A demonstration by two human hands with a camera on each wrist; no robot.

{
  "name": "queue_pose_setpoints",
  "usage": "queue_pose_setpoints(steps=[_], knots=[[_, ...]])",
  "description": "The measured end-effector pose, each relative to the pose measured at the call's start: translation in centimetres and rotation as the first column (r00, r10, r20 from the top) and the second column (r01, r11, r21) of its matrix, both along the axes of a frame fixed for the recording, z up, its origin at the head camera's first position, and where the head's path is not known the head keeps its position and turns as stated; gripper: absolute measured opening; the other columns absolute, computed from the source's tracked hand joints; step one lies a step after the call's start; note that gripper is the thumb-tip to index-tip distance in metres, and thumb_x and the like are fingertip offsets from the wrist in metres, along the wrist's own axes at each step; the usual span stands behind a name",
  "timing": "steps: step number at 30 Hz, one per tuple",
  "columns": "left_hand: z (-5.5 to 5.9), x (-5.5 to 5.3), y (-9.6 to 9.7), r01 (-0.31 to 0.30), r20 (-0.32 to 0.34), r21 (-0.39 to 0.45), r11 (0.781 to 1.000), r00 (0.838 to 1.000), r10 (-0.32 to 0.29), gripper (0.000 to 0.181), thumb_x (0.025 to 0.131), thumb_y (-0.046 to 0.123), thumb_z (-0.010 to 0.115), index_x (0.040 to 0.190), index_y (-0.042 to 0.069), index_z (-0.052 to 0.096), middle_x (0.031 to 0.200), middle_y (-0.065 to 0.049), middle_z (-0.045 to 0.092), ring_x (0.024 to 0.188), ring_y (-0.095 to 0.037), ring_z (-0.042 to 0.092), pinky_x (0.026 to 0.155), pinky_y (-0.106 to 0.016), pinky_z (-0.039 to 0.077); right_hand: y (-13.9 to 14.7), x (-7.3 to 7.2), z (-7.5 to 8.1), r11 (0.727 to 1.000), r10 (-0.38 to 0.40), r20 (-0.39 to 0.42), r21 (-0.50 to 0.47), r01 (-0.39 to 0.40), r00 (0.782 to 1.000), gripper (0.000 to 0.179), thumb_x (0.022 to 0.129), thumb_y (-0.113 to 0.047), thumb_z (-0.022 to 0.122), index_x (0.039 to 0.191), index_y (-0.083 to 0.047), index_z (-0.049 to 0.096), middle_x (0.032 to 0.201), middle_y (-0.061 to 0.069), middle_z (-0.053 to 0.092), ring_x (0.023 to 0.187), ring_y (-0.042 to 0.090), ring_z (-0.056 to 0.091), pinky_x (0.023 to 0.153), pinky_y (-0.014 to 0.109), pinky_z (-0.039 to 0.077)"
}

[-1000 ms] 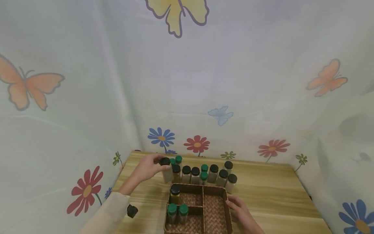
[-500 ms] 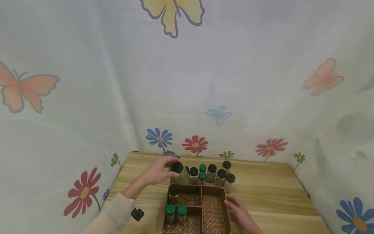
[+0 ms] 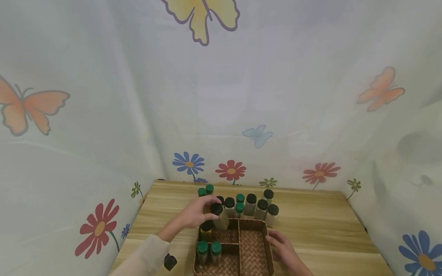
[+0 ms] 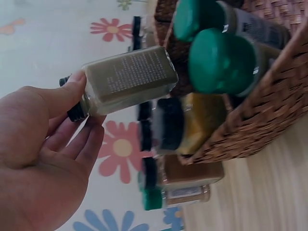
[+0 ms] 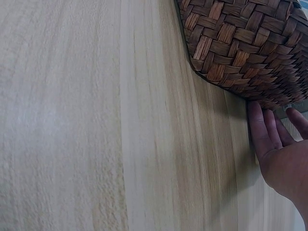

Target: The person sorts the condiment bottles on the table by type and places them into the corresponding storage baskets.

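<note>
My left hand (image 3: 198, 214) pinches a glass spice jar (image 3: 221, 221) by its black cap and neck, thumb on one side and fingers on the other. The jar overlaps the back left compartment of a woven basket (image 3: 266, 230) in the head view. Printed text shows on its side, over greenish-brown contents (image 4: 130, 77), in the left wrist view. A black-capped jar with yellow contents (image 3: 206, 234) stands in that same compartment; two green-capped jars (image 3: 216, 253) stand in the front left one. My right hand (image 3: 286, 251) rests its fingers against the basket's right side.
Behind the basket, several black-capped jars (image 3: 251, 205) and green-capped jars (image 3: 239, 209) stand in a loose row on the wooden table (image 3: 317, 222). Two more green-capped jars (image 3: 209, 189) stand at the back left. A patterned cloth (image 3: 221, 96) hangs round the table.
My left hand has carried the spice jar right and towards me, from the left end of the jar row to over the basket's back left compartment. The right hand stays at the basket.
</note>
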State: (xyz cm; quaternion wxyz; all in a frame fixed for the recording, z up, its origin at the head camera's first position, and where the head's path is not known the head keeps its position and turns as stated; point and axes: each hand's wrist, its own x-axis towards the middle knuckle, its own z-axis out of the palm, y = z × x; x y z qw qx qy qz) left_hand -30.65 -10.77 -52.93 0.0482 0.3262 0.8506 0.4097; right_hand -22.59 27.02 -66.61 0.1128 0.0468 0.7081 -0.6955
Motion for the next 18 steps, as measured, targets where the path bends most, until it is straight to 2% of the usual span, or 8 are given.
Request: queue_pose_setpoints(steps=[5, 12, 18], knots=[[-1.5, 0.0, 0.5, -0.003, 0.000, -0.037, 0.999, 1.000, 0.003, 0.039, 0.097, 0.019, 0.080, 0.133, 0.013, 0.066, 0.120, 0.001, 0.069, 0.106, -0.014, 0.069, 0.094, -0.040, 0.058, 0.0, 0.0, 0.1, 1.000, -0.017, 0.006, 0.008, 0.016, 1.000, 0.061, 0.108, -0.035, 0.062, 0.148, 0.009, 0.048, 0.148, 0.030, 0.050, 0.132, 0.039, 0.053, 0.093, 0.061, 0.056], [-3.0, -0.4, 0.8, -0.028, 0.018, -0.059, 0.998, 0.999, 0.029, 0.041, 0.097, 0.023, 0.081, 0.134, 0.012, 0.066, 0.119, 0.002, 0.069, 0.104, -0.012, 0.067, 0.093, -0.038, 0.057, 0.1, -0.2, 0.1, 1.000, 0.003, 0.019, 0.023, -0.003, 1.000, 0.065, 0.108, -0.038, 0.062, 0.149, 0.009, 0.046, 0.149, 0.032, 0.049, 0.136, 0.043, 0.051, 0.096, 0.064, 0.055], [-4.0, -0.4, 1.0, -0.036, 0.019, -0.083, 0.996, 0.999, 0.038, 0.042, 0.095, 0.027, 0.083, 0.131, 0.012, 0.068, 0.126, -0.001, 0.070, 0.113, -0.022, 0.068, 0.096, -0.045, 0.057, 0.2, -0.3, 0.1, 1.000, 0.007, 0.029, 0.004, -0.008, 1.000, 0.066, 0.107, -0.039, 0.063, 0.149, 0.009, 0.046, 0.149, 0.031, 0.050, 0.135, 0.042, 0.052, 0.097, 0.063, 0.055]])
